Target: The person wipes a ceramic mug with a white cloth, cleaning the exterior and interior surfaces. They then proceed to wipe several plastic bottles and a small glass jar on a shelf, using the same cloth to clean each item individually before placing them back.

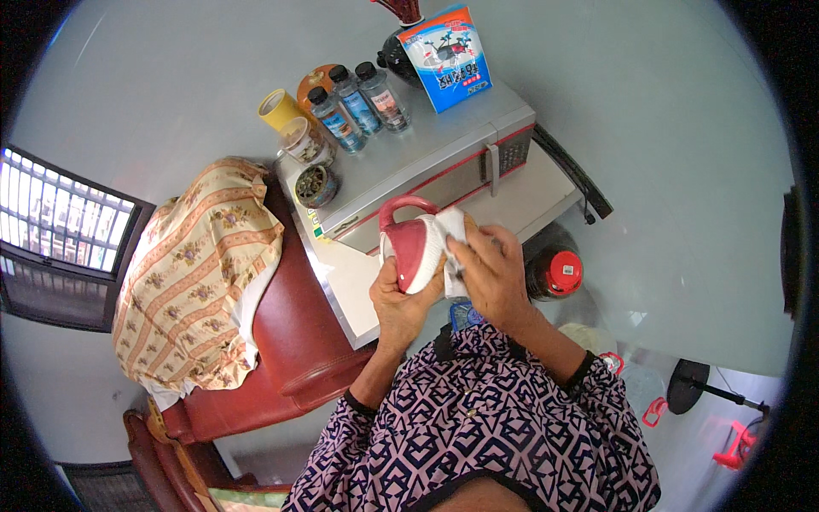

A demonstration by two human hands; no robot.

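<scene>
- Red-and-white item [409, 252], shoe-like in outline with a red loop at its upper end: held up in the head view, ahead of the chest, between both hands.
- Left hand [401, 303]: clamped on the item's lower end, thumb up along the red side.
- Right hand [495, 277]: fingers closed on a white cloth [453, 235] – possibly tissue – and pressing it to the item's ribbed white side; fingers slightly blurred.
- Microwave [401, 162], silver with a red trim line: stands beyond the hands on a white table [350, 286]; the item overlaps its front in the picture, and contact cannot be told.
- On the microwave: three dark-capped bottles [345, 111] in a row, a yellow cup [278, 109] lying tilted, and a blue-and-orange pack [452, 64] standing in front of a black vase [397, 60].
- Right of the table: a jar [563, 271] with a red lid, low down.
- Left of the table: a red sofa [307, 341], partly draped with a flowered cover [200, 282] – a barred window [68, 209] lies further left.
</scene>
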